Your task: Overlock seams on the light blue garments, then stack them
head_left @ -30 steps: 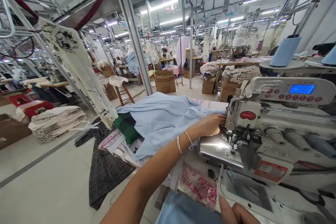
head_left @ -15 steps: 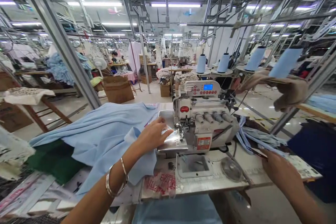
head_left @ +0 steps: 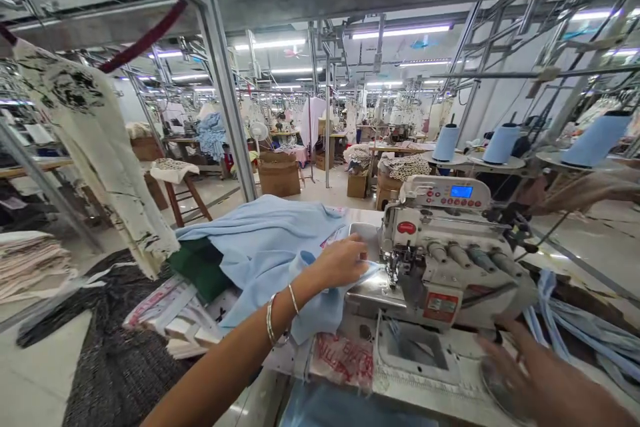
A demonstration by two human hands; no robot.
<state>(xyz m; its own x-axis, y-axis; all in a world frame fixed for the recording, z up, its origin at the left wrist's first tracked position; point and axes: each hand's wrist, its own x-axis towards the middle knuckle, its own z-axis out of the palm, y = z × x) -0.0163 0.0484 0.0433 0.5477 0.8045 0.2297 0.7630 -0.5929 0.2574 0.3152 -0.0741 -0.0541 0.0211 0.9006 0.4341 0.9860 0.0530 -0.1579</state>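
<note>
My left hand [head_left: 343, 261], with bangles at its wrist, is closed on the edge of a light blue fabric piece [head_left: 280, 260] just left of the presser foot. The fabric lies in folds over the left of the table, and a corner of it reaches the needle area of the overlock sewing machine [head_left: 415, 247]. My right hand [head_left: 535, 367] is blurred in front of the machine's right end, above a round metal dish [head_left: 495, 380]. Its fingers look apart, and nothing shows between them.
Light blue fabric strips [head_left: 550, 313] lie at the right. Blue thread cones [head_left: 503, 143] stand behind the machine. Dark green cloth [head_left: 200, 270] sits under the blue fabric. A patterned white garment [head_left: 100, 140] hangs from a rail at left, near a metal post [head_left: 227, 93].
The view has turned left, so the machine sits further right. My right hand has come from the strips toward the machine's front. My left hand stays on the fabric by the presser foot.
</note>
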